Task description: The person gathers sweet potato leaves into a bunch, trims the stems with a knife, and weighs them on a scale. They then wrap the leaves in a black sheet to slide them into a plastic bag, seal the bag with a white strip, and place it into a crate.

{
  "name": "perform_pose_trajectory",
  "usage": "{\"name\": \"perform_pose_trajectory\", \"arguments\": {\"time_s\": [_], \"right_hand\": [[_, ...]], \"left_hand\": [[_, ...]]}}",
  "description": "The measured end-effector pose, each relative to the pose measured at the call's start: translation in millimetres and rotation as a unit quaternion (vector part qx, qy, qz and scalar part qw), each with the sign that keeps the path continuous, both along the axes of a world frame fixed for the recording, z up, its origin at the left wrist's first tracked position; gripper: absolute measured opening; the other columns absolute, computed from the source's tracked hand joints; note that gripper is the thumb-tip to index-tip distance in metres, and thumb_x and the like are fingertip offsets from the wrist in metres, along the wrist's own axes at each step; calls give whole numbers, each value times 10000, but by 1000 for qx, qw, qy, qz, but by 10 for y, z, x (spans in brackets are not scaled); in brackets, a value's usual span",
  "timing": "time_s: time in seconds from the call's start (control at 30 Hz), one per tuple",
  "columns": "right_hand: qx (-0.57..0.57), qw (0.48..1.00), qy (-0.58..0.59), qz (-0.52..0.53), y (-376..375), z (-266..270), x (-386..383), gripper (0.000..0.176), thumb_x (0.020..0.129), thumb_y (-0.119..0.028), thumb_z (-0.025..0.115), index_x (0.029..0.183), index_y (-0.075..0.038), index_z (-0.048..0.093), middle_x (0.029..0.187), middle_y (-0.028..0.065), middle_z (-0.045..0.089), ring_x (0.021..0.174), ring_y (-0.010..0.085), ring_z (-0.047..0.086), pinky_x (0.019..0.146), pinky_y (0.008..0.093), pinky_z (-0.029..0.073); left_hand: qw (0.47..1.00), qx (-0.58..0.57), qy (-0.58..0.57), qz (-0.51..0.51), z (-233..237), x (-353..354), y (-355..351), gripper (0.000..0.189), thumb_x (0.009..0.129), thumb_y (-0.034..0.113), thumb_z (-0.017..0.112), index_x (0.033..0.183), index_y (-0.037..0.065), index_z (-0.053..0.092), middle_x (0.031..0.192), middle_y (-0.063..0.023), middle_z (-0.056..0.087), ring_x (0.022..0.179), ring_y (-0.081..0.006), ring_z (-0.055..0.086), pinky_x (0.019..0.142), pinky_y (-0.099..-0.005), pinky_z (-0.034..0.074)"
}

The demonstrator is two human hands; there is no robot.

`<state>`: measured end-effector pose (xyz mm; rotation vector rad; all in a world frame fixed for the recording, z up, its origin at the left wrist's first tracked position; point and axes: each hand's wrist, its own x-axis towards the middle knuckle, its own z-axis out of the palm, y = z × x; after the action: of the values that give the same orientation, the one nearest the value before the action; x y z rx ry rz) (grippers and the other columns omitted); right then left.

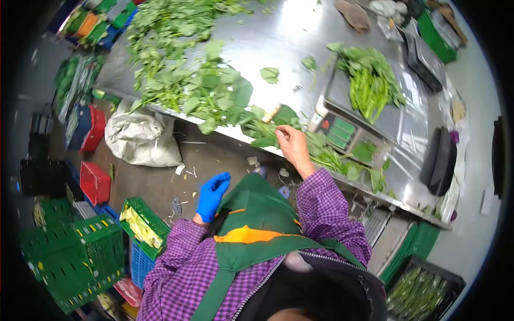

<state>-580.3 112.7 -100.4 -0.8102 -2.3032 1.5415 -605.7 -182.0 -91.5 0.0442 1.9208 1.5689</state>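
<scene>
My right hand (294,147), bare, is over the near edge of the metal table. Its thumb and fingers are pinched together at the leafy greens (262,131) along that edge; the exact grip is small in view. My left hand (213,195), in a blue glove, hangs in front of my green apron (257,200), away from the table. Its fingers are stretched out and hold nothing. A large heap of loose leafy greens (182,64) spreads over the table's left part. To the right, a bunch of greens (372,83) lies on a weighing scale (334,91).
The metal table (257,32) runs across the front. A white sack (142,136) stands on the floor beneath its left edge. Green crates (96,246) and a red crate (95,182) are at my left. A black crate of greens (423,289) sits at lower right.
</scene>
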Motion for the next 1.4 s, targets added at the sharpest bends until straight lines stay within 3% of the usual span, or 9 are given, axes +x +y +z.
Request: {"name": "perform_pose_trajectory", "arguments": {"time_s": [0.03, 0.17, 0.43, 0.57, 0.7, 0.8, 0.87, 1.03, 1.4], "right_hand": [[45, 999, 13, -18, -41, -126, -177, 288, 835, -241, 613, 1022, -23, 640, 728, 140, 657, 686, 258, 648, 655, 344, 504], [190, 960, -200, -56, 17, -189, -799, 495, 784, -368, 645, 1102, -8, 524, 1026, 200, 593, 969, 353, 586, 797, 457, 468], [205, 915, -318, -140, 57, -619, -1229, 541, 720, -347, 642, 1100, 23, 535, 1036, 267, 607, 955, 393, 599, 843, 448, 469], [-9, 953, -190, -234, 310, -967, -1031, 504, 802, -376, 586, 1035, 71, 584, 936, 212, 644, 829, 249, 632, 708, 366, 478], [106, 948, -70, -290, -79, -615, -1127, 384, 889, -286, 563, 1103, 33, 543, 857, 68, 593, 725, 160, 567, 657, 291, 464], [134, 954, -5, -268, -268, -324, -1494, 333, 916, -263, 534, 1095, 18, 529, 864, 53, 577, 702, 132, 547, 619, 270, 455], [-34, 966, 72, -245, -526, 9, -1966, 305, 935, -259, 508, 1094, 1, 516, 861, 45, 571, 661, 101, 519, 570, 252, 436], [1, 981, 65, -184, -682, -72, -3286, 296, 949, -276, 479, 1104, -24, 501, 827, 32, 563, 605, 74, 482, 513, 220, 404], [-215, 964, 102, -118, -1225, -94, -4737, 323, 888, -133, 519, 1155, 8, 404, 812, 34, 554, 612, 72, 493, 533, 213, 421]], "left_hand": [[1000, 16, 4, -3, -59, 9, -83, 338, 857, 59, 613, 1181, -23, 566, 1116, -100, 623, 1020, -161, 585, 910, -280, 461], [997, 74, -18, -15, -162, -74, -356, 351, 867, 68, 607, 1198, -29, 541, 1106, -87, 614, 1014, -157, 578, 916, -283, 450], [998, 44, -43, -17, -306, -892, -1545, 381, 847, 70, 630, 1208, -12, 539, 1145, -108, 607, 1034, -163, 581, 913, -287, 462], [1000, 9, -12, 0, -294, -1625, -2118, 382, 847, 74, 631, 1208, -11, 540, 1144, -110, 608, 1042, -167, 580, 912, -290, 462], [998, 39, 6, 49, -405, -2392, -2295, 352, 868, 58, 596, 1203, -33, 541, 1150, -106, 603, 1040, -164, 575, 912, -279, 458], [996, 41, 63, 53, -225, -3020, -2120, 333, 870, 49, 590, 1190, -33, 552, 1133, -94, 612, 1021, -155, 581, 901, -269, 460], [985, 90, 123, 77, -156, -3440, -1952, 313, 871, 49, 590, 1174, -30, 568, 1115, -86, 620, 998, -146, 587, 896, -261, 459], [972, 112, 180, 100, -102, -4430, -1541, 282, 871, 58, 593, 1137, -35, 589, 1086, -81, 634, 976, -135, 592, 886, -255, 459], [937, -215, 261, 82, -722, -5884, -1034, 424, 707, 264, 735, 1030, 17, 617, 887, -104, 662, 774, -179, 637, 732, -302, 507]]}}
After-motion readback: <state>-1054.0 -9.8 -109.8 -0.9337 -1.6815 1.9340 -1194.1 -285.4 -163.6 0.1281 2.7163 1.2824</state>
